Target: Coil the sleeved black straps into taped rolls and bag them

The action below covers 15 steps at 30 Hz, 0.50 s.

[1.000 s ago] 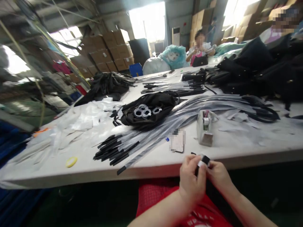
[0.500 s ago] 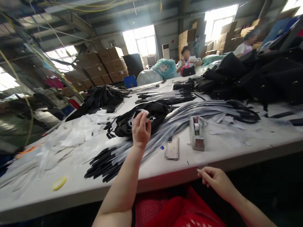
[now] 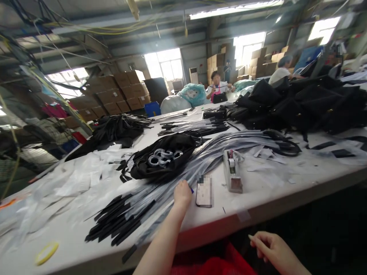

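Long black straps in clear plastic sleeves (image 3: 160, 198) lie in a bundle across the table. My left hand (image 3: 182, 194) rests over them with its fingers curled; whatever it grips is hidden. Just right of it are a small blue piece (image 3: 192, 190) and a phone (image 3: 204, 193). My right hand (image 3: 265, 246) is held below the table's front edge, thumb against fingers, with nothing visible in it. A tape dispenser (image 3: 233, 172) stands beyond the phone. Behind the bundle lies a black fabric heap (image 3: 183, 147) with several white rings (image 3: 164, 156) on top.
White scraps (image 3: 86, 172) cover the left of the table, with a yellow ring (image 3: 47, 253) near its front. Black bags (image 3: 301, 103) are piled at the right, more black straps (image 3: 117, 126) at the back left. A co-worker (image 3: 218, 89) sits across the table.
My left hand has come down from the white rings to the strap bundle beside the phone. My right hand stays near the front edge. The view has tilted upward and shifted right.
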Each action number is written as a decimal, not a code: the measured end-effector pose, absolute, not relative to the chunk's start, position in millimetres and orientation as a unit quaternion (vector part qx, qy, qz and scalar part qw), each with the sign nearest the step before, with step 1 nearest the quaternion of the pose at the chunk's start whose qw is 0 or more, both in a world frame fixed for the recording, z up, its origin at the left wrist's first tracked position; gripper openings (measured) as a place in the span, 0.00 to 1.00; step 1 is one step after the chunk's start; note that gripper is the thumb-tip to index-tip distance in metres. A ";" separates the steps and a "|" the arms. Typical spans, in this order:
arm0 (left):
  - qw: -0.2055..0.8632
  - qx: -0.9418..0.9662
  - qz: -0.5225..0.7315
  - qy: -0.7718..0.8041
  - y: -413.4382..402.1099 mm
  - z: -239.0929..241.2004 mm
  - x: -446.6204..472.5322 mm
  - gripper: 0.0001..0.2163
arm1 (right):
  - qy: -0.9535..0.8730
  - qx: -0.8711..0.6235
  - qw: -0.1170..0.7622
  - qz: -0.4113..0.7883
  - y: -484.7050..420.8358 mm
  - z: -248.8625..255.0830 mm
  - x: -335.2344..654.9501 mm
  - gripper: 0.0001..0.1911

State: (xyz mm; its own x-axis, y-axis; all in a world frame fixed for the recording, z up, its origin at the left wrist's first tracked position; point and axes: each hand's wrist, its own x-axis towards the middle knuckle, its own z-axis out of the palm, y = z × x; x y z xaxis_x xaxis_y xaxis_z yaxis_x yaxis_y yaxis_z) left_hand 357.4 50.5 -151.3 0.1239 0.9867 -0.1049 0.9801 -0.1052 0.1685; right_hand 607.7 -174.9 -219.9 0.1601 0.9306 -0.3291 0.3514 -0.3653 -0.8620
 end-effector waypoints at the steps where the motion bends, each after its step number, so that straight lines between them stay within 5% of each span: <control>1: 0.105 0.736 0.017 0.669 52.8 -149.5 355.6 0.11 | -0.461 -0.694 0.321 0.451 -175.0 -221.8 608.6 0.28; 6: 0.159 0.756 0.049 0.633 36.9 -118.0 357.2 0.06 | -0.457 -0.681 0.349 0.453 -164.6 -216.4 610.7 0.29; 11: 0.530 0.754 0.106 0.372 -46.0 -78.7 359.9 0.15 | -0.401 -0.553 0.473 0.557 -125.6 -157.5 607.0 0.34; 15: 0.606 0.763 0.030 0.225 -106.0 -61.0 355.1 0.18 | -0.366 -0.459 0.534 0.608 -79.7 -84.1 623.4 0.34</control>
State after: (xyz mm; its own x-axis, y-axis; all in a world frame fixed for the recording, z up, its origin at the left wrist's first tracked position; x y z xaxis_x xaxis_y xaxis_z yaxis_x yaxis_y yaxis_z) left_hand 355.1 -106.0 -61.0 0.8970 0.3791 -0.2274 0.3074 -0.1650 0.9372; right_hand 623.4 -79.7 -84.1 -0.0075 0.9858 -0.1677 -0.3137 -0.1616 -0.9357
